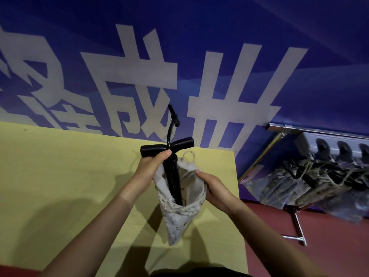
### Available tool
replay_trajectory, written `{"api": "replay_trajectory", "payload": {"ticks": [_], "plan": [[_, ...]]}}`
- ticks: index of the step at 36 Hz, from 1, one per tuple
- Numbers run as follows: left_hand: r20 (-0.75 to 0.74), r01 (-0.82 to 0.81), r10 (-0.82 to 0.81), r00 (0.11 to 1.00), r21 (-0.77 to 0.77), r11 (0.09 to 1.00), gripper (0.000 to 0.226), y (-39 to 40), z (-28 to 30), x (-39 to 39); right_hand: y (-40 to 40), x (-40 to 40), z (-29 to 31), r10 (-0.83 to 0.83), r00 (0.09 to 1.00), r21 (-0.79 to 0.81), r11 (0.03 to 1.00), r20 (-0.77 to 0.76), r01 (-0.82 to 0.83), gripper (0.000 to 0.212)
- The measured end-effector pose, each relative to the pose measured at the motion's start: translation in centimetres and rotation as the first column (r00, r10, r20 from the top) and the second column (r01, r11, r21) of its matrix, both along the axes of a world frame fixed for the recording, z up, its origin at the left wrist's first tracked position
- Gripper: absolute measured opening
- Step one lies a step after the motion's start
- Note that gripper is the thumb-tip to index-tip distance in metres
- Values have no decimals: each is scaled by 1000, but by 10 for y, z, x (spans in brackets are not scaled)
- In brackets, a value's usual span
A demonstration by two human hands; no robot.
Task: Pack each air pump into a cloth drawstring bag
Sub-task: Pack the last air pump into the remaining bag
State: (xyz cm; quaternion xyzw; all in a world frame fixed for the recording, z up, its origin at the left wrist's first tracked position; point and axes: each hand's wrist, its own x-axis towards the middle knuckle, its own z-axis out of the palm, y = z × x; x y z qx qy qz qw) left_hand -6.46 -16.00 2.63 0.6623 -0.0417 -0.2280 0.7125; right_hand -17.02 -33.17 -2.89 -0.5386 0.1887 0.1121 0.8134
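pump (173, 176): black plastic, handle matt, barrel w/ slight sheen; hose looks like rubber, matt. bag (180, 212): off-white printed cloth, soft, creased, frayed-looking at the mouth, cord drawstring. table (60, 166): pale yellow wood-look top, smooth, matt. wall banner (179, 56): blue w/ white characters, fine woven texture, matt. floor (329, 236): dark red, smooth, low sheen. rack frame (299, 226): bare metal tube, shiny. packed bags on rack (319, 182): printed cloth, cord ties.

A black pump (172, 172) stands upright, its lower half inside a pale cloth bag (180, 208) held above a yellow table (65, 176). The left hand (148, 170) grips the pump's barrel under the T-handle; the right hand (213, 186) holds the bag's rim. Behind is a blue banner (199, 56); bagged pumps (319, 182) lie at right.
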Motion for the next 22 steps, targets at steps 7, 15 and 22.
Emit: {"api": "replay_trajectory", "payload": {"ticks": [7, 15, 22], "plan": [[219, 296, -320, 922, 137, 945, 7, 12, 3, 5, -3, 1, 29, -88, 983, 88, 993, 163, 75, 44], [209, 347, -376, 903, 161, 924, 11, 7, 0, 10, 7, 5, 38, -226, 968, 109, 971, 107, 214, 44], [161, 335, -366, 916, 191, 923, 12, 12, 5, 19, 3, 12, 50, -185, 983, 289, 941, -2, 178, 45]]}}
